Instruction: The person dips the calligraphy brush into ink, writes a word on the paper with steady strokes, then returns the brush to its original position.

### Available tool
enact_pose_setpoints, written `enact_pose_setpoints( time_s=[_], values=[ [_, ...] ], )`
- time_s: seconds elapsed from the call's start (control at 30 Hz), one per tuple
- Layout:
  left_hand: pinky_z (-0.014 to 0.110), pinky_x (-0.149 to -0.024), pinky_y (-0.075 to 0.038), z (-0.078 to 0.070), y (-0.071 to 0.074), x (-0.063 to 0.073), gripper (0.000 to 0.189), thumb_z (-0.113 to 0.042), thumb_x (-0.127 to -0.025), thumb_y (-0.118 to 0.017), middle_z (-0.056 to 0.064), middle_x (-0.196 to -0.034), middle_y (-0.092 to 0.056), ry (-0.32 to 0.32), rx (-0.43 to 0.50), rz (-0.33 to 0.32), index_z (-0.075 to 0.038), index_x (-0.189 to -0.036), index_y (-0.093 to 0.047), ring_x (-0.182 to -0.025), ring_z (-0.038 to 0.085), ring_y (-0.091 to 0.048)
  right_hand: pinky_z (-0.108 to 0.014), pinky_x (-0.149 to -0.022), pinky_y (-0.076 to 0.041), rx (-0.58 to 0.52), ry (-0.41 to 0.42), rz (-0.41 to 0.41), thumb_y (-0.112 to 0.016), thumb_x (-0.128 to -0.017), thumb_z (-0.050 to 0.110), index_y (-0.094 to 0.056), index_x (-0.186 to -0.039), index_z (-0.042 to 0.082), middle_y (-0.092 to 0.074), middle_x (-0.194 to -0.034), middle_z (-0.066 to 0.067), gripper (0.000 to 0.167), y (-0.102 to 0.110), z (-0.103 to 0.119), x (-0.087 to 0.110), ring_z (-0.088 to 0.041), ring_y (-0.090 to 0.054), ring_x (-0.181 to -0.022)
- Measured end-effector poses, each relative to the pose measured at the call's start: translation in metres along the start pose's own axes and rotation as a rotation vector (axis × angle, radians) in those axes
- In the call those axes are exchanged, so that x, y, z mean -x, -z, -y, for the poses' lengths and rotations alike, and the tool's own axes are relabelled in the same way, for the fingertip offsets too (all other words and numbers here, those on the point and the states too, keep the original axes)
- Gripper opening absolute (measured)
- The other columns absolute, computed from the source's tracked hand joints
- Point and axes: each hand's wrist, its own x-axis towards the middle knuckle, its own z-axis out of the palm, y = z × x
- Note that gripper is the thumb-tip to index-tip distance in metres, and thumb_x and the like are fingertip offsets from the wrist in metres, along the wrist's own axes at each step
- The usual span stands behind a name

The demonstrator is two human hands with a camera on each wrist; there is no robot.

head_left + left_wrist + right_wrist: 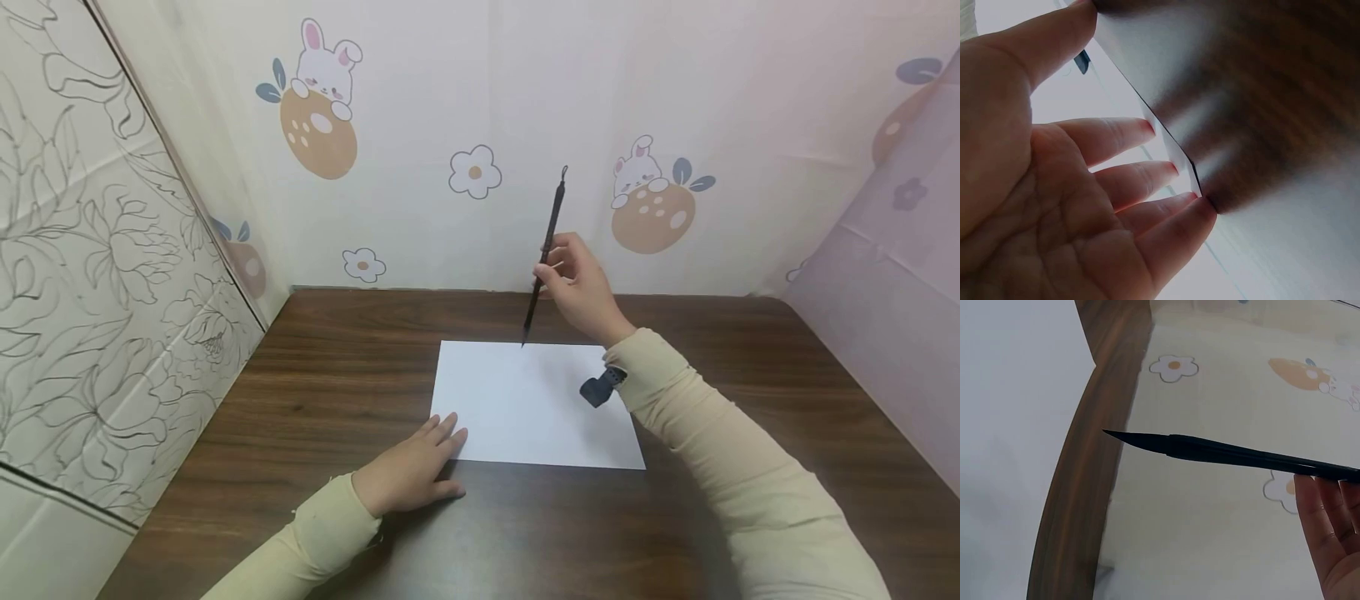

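Observation:
A dark calligraphy brush [552, 218] with a hanging loop at its top end is pinched by my right hand [581, 287] over the far part of the paper. It leans slightly, bristle tip down. In the right wrist view the pointed brush tip [1138, 440] looks dark and holds a fine point. The white sheet of paper [525, 408] lies flat on the table. My left hand [412, 471] rests at the sheet's near left corner, fingers extended, fingertips on the paper and thumb on the wood. The left wrist view shows its spread fingers [1119, 140] from the palm side.
The dark wood-grain table [337, 375] spreads around the sheet. Behind it hangs a pale curtain [420, 100] printed with rabbits and flowers. A panel with line-drawn flowers [112, 250] stands at the left, and a pinkish cloth [892, 242] hangs at the right.

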Motion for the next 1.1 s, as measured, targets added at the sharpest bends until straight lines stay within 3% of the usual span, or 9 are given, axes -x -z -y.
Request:
enact_pose_setpoints(
  time_s=[0.33,0.83,1.1],
  values=[
    [0.051,-0.115,-0.035,-0.002,0.000,0.000,0.073,-0.039,-0.090,-0.068,0.021,-0.158,-0.031,-0.003,0.000,-0.009,-0.002,-0.148,-0.041,-0.144,0.045,-0.031,-0.048,-0.080,-0.059,-0.039,-0.042,0.024,-0.058,-0.099,0.014,-0.045,-0.123,0.006,-0.057,-0.103,-0.017,0.029,-0.030,0.001,-0.004,-0.029,-0.065,-0.091],
    [0.052,-0.116,-0.033,-0.004,0.001,-0.001,0.074,-0.039,-0.090,-0.068,0.020,-0.158,-0.030,0.009,0.003,-0.003,-0.003,-0.148,-0.040,-0.145,0.044,-0.029,-0.038,-0.075,-0.060,-0.025,-0.006,0.005,-0.057,-0.098,0.008,-0.047,-0.122,0.006,-0.058,-0.101,-0.014,0.027,-0.062,-0.007,-0.005,-0.032,-0.067,-0.087],
    [0.051,-0.116,-0.033,-0.003,0.000,-0.003,0.073,-0.039,-0.091,-0.068,0.020,-0.159,-0.030,0.012,-0.004,0.002,-0.004,-0.148,-0.040,-0.145,0.043,-0.029,-0.036,-0.073,-0.059,0.003,0.006,0.001,-0.058,-0.097,0.009,-0.048,-0.119,0.007,-0.059,-0.100,-0.012,0.025,-0.077,-0.010,0.001,-0.024,-0.066,-0.083]
  ],
)
